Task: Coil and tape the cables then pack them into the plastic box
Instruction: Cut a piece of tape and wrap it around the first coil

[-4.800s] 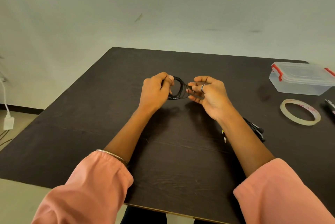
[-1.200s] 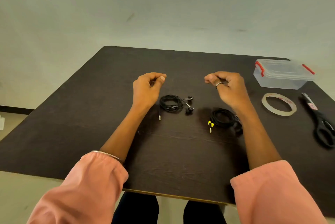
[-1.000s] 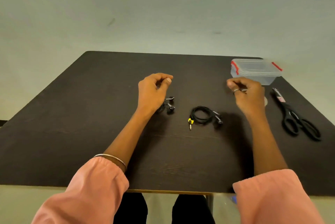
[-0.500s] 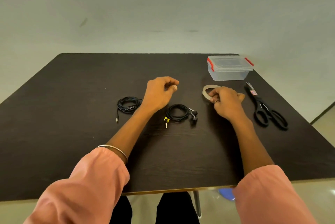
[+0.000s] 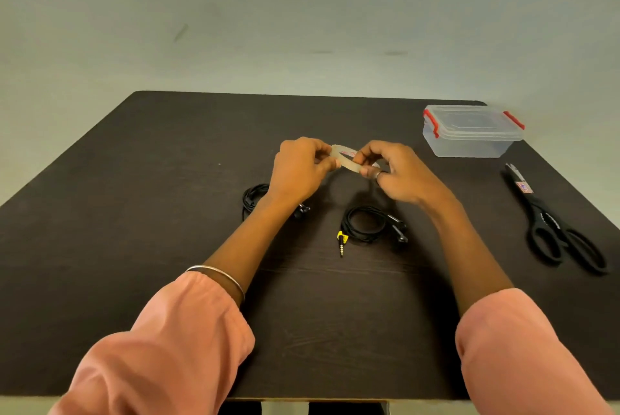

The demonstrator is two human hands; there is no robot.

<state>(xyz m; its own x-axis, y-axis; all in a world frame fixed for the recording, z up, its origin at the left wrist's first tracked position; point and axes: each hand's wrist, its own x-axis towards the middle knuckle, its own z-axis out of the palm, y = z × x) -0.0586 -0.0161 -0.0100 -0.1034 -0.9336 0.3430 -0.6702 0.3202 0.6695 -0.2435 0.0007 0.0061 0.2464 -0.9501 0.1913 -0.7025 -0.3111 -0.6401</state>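
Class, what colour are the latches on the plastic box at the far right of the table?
Red. The plastic box is clear, with a red latch at each end, seen in the head view.

Count, dark wooden table (image 5: 134,220):

- Two coiled black earphone cables: one with a yellow-collared plug (image 5: 364,225) near the middle of the table, one (image 5: 253,198) to its left, partly hidden behind a forearm.
- One roll of clear adhesive tape (image 5: 347,159), held above the table.
- One clear plastic box with red clips, lid on (image 5: 469,131), at the far right corner.
- One pair of black-handled scissors (image 5: 553,226), along the right edge.
- Two hands: left hand (image 5: 300,168), right hand (image 5: 401,171), both on the tape.
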